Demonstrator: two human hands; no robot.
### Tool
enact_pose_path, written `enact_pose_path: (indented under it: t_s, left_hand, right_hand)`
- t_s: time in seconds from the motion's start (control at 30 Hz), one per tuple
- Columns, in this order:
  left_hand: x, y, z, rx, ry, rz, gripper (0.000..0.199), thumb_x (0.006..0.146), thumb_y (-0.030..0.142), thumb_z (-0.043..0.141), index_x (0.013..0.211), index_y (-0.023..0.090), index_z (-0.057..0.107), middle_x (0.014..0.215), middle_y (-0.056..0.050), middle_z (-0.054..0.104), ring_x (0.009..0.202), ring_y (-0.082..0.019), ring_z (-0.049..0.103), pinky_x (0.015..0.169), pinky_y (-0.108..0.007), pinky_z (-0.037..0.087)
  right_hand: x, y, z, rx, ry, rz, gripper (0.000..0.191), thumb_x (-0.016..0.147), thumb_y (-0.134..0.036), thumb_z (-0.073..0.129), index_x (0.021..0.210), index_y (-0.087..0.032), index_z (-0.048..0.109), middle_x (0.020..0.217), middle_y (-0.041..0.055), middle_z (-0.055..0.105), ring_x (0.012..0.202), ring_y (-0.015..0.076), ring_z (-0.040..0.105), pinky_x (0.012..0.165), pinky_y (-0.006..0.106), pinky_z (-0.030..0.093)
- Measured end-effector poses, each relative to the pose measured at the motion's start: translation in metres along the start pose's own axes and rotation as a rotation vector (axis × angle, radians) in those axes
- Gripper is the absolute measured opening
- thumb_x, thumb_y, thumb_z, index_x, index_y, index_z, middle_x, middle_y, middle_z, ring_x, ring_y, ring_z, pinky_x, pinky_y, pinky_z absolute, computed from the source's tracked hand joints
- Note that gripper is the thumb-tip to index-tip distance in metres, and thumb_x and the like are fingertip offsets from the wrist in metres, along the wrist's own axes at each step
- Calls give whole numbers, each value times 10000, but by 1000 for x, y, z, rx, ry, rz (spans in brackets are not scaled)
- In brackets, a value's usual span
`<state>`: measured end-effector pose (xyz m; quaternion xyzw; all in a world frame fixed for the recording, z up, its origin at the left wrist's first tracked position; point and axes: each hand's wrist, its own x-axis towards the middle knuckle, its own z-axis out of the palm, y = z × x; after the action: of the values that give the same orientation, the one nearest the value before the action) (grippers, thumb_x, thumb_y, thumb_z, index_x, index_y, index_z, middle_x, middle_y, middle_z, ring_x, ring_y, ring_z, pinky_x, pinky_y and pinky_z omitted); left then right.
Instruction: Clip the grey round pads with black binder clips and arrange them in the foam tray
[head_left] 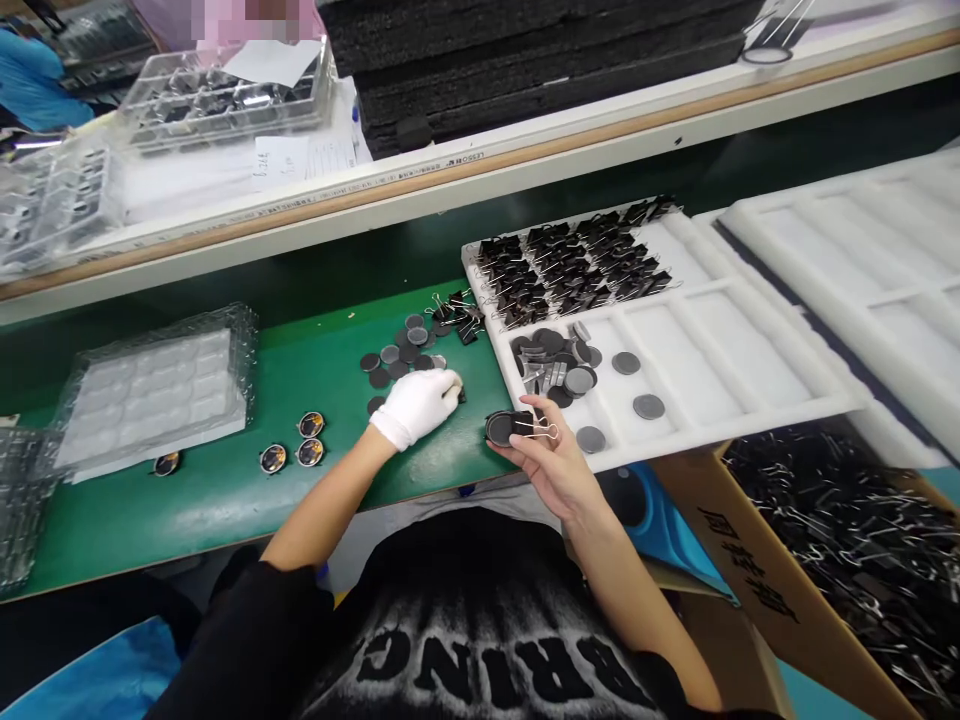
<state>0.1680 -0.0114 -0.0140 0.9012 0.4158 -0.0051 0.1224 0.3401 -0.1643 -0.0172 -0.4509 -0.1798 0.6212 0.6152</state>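
Note:
My left hand (421,405), in a white glove, is closed low over the green mat. A small dark thing shows at its fingertips, too hidden to name. My bare right hand (555,460) grips a black binder clip (523,424) with silver wire handles. The clip is clamped on the edge of a round dark disc-like piece (500,429). Loose grey and black discs (409,352) lie beyond my left hand, beside several binder clips (459,312). Left of the hands lie several round watch heads (310,453) with dark and orange faces.
A white foam tray (757,405) holds rows of clipped pieces (574,262) and a heap of discs (579,380). Clear plastic trays (154,385) are stacked at left. A carton (739,545) full of binder clips stands low at right. A shelf ledge (420,190) runs along the back.

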Motion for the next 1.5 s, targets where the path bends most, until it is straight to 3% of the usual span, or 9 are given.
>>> enact_pose_path:
  t_s: [0.17,0.27,0.47,0.6,0.7,0.83,0.93,1.17,1.5]
  left_hand:
    - [-89,-47,-14,-91,-134,-18,326,1009,378,431,1138,321,725,1075,-3,776,952,-203,716,901,-314,510]
    - [-110,-61,-25,-5,-54,-80,417,1017,504,420,1270,311,689,1102,-62,753,995,-230,702,936,-340,494]
    - [-78,-46,-19,41,322,-453,444,1055,435,323,1221,241,686,1171,-105,719,1069,-253,654,962,-364,463]
    - [-64,-34,0,33,348,-634,464,1059,416,301,1261,187,650,1253,-164,672,1162,-308,595,990,-425,443]
    - [-62,-35,11,35,355,-749,480,1051,443,312,1258,189,662,1271,-187,636,1164,-339,574,978,-463,440]
    - [-64,-43,18,54,393,-772,505,1042,490,329,1320,199,634,1331,-192,588,1184,-354,549,984,-480,429]
    - [-68,-48,20,64,408,-734,509,1056,468,290,1306,184,630,1304,-179,603,1210,-325,541,1031,-456,406]
    - [-73,-50,24,99,403,-733,492,1070,429,238,1224,198,644,1268,-151,639,1189,-298,562,1033,-427,407]
    - [-75,-53,26,111,378,-666,473,1066,377,249,1208,174,652,1273,-166,654,1154,-317,552,1001,-475,406]
  right_hand:
    - [16,22,9,-418,-4,-106,367,720,-403,829,962,-227,616,950,28,675,803,182,682,743,335,571]
    - [29,37,24,-663,-45,-117,350,761,-377,765,1022,-227,588,884,8,672,714,175,664,682,321,531]
    - [34,37,43,-1381,-279,-324,161,914,-327,644,1043,-233,621,949,55,683,954,268,642,810,389,489]
    - [31,30,38,-1554,-424,-355,520,871,-321,716,1350,-243,530,1128,88,615,949,271,652,744,369,501]
    - [31,28,37,-1680,-462,-374,520,890,-261,675,1385,-270,516,1191,97,569,816,230,637,642,339,457]
    - [35,30,42,-1774,-479,-483,345,918,-251,660,1258,-241,605,1095,106,620,950,294,583,732,382,423]
    - [40,34,44,-1765,-508,-534,378,926,-242,668,1296,-213,599,1122,119,651,1036,318,538,803,417,387]
    - [44,51,46,-1525,-571,-516,302,966,-227,600,1266,-254,608,1201,69,663,1068,272,528,829,406,327]
    - [45,56,52,-1520,-570,-487,313,959,-277,629,1271,-257,615,1207,70,660,1083,276,512,839,411,305]
